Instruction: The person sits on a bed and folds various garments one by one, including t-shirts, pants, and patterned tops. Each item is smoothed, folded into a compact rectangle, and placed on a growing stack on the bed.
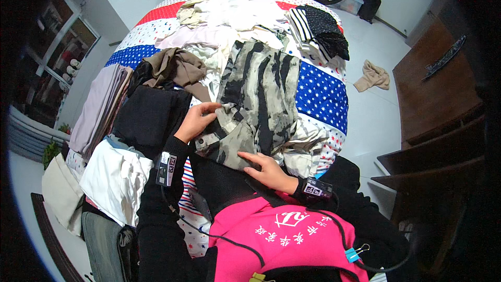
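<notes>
A pair of grey, beige and black camouflage-print trousers (261,86) lies lengthwise on the bed in front of me, its button end towards me. My left hand (198,121) is at the left edge of this near end, with thumb and fingers closed on the cloth. Against the lower part of the same end rests my right hand (269,171), its fingers stretched out and apart on the fabric. Folded black clothing (148,112) lies left of the trousers, just beyond my left wrist. A crumpled, light patterned garment (305,149) sits at their right side.
Piled white and cream clothes (229,10) cover the bed's far part. A brown garment (180,68), folded lilac clothes (96,107) and a white garment (117,169) lie to the left. Black-and-white clothes (318,31) are at far right. A beige garment (373,75) lies on the floor.
</notes>
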Demonstrator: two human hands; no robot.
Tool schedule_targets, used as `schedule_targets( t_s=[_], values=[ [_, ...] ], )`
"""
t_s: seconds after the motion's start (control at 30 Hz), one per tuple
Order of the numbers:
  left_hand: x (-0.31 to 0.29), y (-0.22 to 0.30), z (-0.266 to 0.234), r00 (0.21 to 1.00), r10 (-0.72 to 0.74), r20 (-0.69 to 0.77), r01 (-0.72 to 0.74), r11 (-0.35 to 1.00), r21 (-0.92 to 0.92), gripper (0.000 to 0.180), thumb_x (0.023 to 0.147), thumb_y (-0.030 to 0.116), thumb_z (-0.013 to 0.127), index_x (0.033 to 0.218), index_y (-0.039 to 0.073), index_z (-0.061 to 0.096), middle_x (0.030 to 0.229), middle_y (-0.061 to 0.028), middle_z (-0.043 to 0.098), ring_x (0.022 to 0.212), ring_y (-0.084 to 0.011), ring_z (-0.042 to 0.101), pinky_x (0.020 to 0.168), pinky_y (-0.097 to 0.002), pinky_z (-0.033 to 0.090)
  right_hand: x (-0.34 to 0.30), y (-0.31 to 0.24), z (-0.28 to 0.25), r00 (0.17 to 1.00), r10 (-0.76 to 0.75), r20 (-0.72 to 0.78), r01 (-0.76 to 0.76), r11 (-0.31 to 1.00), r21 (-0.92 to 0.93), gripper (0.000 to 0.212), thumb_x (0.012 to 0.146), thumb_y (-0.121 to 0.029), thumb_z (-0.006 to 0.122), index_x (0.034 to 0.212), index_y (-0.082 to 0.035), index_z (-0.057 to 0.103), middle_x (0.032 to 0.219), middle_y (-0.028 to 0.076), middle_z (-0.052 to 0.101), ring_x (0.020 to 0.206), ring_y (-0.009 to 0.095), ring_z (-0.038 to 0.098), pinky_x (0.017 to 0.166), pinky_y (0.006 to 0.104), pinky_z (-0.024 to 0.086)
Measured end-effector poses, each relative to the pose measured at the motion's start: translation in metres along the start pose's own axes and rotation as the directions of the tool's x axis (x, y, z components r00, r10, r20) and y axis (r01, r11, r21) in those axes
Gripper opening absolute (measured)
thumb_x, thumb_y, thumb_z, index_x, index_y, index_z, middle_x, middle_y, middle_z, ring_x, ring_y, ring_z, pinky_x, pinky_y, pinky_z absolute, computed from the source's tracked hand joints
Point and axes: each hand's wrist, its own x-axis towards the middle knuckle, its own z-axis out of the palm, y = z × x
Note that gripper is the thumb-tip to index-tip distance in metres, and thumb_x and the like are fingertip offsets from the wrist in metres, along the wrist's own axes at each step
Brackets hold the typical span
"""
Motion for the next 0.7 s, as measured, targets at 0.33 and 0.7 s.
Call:
schedule_targets(
  t_s=[0.33,0.7],
  values=[
    [-0.015,0.058,0.023,0.876,0.460,0.144,-0.481,0.816,0.322,0.022,0.081,0.006,0.056,0.101,0.004,0.063,0.105,-0.0131,0.062,0.097,-0.0300,0.058,0.087,-0.0367,0.044,-0.007,0.014,0.009,0.999,0.001,-0.033,-0.009,0.964,-0.265,0.069,0.076,-0.023,0.067,0.134,-0.002,0.037,0.089,0.020,0.057,0.084,0.035,0.055,0.076,0.0409,0.043],
    [0.054,-0.008,0.035,1.000,-0.021,-0.003,0.020,0.905,0.426,0.053,0.076,0.045,0.069,0.104,0.001,0.063,0.087,-0.0150,0.065,0.075,-0.0261,0.061,0.067,-0.0355,0.048,-0.009,0.011,0.008,0.993,-0.070,0.094,0.106,0.882,-0.459,0.068,0.071,-0.011,0.060,0.134,0.003,0.036,0.081,0.017,0.059,0.077,0.032,0.057,0.073,0.0396,0.041]
  ],
)
